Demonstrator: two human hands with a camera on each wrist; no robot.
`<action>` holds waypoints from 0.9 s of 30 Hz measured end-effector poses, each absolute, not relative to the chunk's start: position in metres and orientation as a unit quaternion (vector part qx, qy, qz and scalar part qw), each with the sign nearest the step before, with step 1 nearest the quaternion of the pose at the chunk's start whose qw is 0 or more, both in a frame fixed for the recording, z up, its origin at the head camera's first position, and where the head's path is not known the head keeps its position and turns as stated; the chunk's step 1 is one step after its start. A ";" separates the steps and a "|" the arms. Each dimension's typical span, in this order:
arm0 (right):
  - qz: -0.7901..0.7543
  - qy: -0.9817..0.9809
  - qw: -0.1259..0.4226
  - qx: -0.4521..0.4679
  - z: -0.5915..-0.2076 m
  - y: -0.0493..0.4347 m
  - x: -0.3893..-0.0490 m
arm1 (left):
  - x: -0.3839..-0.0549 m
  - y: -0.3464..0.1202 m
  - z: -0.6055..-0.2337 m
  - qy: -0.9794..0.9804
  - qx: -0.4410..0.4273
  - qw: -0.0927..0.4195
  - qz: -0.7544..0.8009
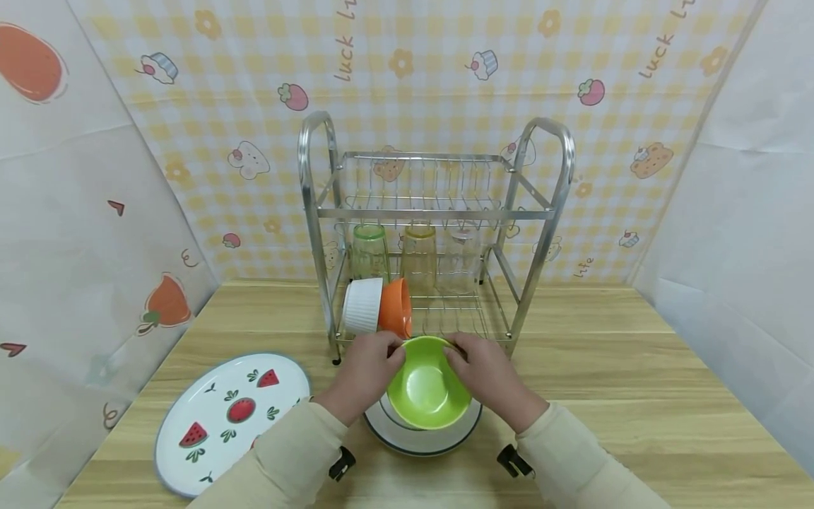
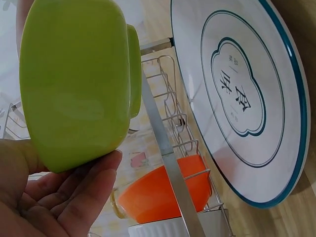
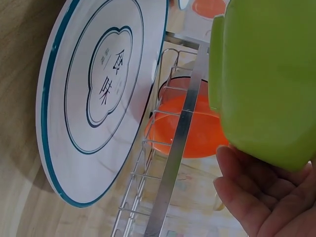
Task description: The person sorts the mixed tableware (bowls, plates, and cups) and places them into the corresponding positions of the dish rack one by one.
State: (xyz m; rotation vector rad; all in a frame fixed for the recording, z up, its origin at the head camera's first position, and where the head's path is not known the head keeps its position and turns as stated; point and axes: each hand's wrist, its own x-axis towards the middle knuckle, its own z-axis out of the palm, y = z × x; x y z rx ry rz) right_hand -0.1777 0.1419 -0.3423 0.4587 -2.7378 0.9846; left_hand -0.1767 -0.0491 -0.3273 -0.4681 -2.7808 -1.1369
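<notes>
Both hands hold a lime-green bowl (image 1: 429, 385) by its rim, its hollow facing the head camera. On one side my left hand (image 1: 370, 371) grips it, thumb at the rim and fingers beneath, as the left wrist view shows. Opposite, my right hand (image 1: 486, 375) pinches the rim the same way, fingertips under the wall (image 3: 247, 177). Below the bowl lies a white plate (image 2: 242, 98) with a teal edge and dark lettering, partly covered by the bowl in the head view. Just beyond the hands, an orange bowl (image 1: 396, 309) and a white ribbed bowl (image 1: 362, 306) sit tilted in the rack.
A two-tier metal dish rack (image 1: 435, 214) stands at the back. Behind the bowls are a green glass (image 1: 371, 251), a yellow glass (image 1: 418, 258) and a clear glass (image 1: 459, 258). An oval plate with watermelon drawings (image 1: 216, 403) lies at the left on the wooden table (image 1: 636, 396).
</notes>
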 end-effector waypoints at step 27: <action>0.216 -0.898 0.196 0.330 -0.329 0.125 -0.141 | -0.190 -0.062 -0.320 -0.925 -0.101 0.053 -0.363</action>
